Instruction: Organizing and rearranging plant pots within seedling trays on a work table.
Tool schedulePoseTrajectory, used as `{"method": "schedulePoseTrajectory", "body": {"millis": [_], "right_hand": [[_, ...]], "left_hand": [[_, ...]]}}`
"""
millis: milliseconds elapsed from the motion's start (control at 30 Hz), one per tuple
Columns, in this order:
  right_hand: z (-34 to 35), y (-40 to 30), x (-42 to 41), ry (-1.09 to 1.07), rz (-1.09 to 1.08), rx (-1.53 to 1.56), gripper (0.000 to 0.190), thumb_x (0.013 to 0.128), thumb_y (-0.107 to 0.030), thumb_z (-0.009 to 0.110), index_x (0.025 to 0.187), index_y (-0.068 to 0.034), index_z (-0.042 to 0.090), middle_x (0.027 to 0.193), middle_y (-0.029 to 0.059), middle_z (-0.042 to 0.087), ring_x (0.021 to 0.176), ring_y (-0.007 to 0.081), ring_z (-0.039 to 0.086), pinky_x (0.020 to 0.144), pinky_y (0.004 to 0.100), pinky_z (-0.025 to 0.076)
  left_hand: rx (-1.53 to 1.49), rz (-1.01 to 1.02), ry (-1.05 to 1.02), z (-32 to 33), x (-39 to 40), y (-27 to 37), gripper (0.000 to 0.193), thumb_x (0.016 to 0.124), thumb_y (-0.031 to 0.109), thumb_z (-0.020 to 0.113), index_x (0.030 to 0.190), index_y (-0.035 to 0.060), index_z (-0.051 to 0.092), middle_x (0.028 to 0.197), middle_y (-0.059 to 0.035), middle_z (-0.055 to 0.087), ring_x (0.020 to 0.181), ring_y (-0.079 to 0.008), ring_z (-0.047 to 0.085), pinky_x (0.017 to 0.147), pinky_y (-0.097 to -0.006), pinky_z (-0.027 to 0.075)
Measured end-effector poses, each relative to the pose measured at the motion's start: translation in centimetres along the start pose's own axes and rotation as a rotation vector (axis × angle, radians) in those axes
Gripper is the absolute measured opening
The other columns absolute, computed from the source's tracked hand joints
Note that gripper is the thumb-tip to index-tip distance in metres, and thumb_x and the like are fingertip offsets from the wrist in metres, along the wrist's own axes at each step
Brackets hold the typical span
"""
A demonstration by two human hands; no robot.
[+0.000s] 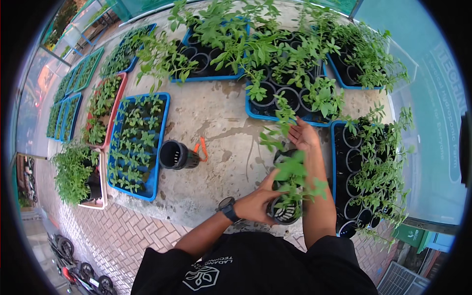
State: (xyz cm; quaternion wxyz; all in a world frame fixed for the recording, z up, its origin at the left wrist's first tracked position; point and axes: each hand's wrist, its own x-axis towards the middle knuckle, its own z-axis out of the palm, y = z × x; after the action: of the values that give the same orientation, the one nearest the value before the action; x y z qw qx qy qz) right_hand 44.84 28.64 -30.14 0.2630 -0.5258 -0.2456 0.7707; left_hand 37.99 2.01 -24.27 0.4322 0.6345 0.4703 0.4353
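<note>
My left hand (260, 202), with a dark watch on its wrist, grips a black slotted net pot (285, 212) with a leafy green plant (293, 173) in it, close to my body. Beyond it, my right hand (303, 135) reaches out with its fingers apart beside another leafy stem (285, 114), near the front edge of a blue tray (273, 117) of potted plants. A dark pot partly hidden by leaves is between my hands. Whether my right hand touches the stem, I cannot tell. An empty black net pot (179, 155) lies tilted at the left, by an orange strap (201, 149).
A blue tray of seedlings (156, 147) sits left on the concrete surface (214, 121). At the right, another blue tray (333, 158) holds black pots with plants. More planted trays, including a red one (120, 96), stand farther back. Motorbikes (83, 271) are at the lower left.
</note>
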Motion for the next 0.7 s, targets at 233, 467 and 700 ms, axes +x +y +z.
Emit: {"method": "schedulePoseTrajectory", "body": {"millis": [233,467,700], "right_hand": [[-0.9,0.7,-0.5,-0.109,-0.036,-0.003,0.029,0.104,-0.029,0.05,0.111,-0.004,0.06,0.101,0.016,0.069,0.092,0.0305,0.07,0.082,0.0443,0.06],[-1.0,3.1,-3.8,-0.12,0.014,0.035,0.029,0.1,-0.022,0.057,0.121,-0.002,0.06,0.102,0.017,0.069,0.091,0.029,0.07,0.087,0.0448,0.059],[-1.9,9.1,-11.4,0.114,-0.009,0.145,0.029,0.098,-0.017,0.059,0.12,0.002,0.059,0.096,0.0208,0.069,0.087,0.0328,0.071,0.085,0.0485,0.061]], "left_hand": [[0.038,-0.018,0.159,-1.6,0.6,0.7,0.082,0.069,0.026,0.087,0.136,-0.0043,0.053,0.162,-0.0225,0.024,0.149,-0.0391,0.031,0.117,-0.046,0.036],[0.071,-0.104,0.254,-5.7,-5.5,5.0,0.074,0.071,0.03,0.084,0.131,-0.0062,0.058,0.153,-0.0215,0.043,0.132,-0.0386,0.054,0.108,-0.0436,0.046],[0.179,-0.232,0.287,-12.3,-15.0,10.6,0.078,0.068,0.029,0.087,0.132,-0.0053,0.058,0.147,-0.0258,0.049,0.135,-0.04,0.052,0.112,-0.0436,0.041]]}}
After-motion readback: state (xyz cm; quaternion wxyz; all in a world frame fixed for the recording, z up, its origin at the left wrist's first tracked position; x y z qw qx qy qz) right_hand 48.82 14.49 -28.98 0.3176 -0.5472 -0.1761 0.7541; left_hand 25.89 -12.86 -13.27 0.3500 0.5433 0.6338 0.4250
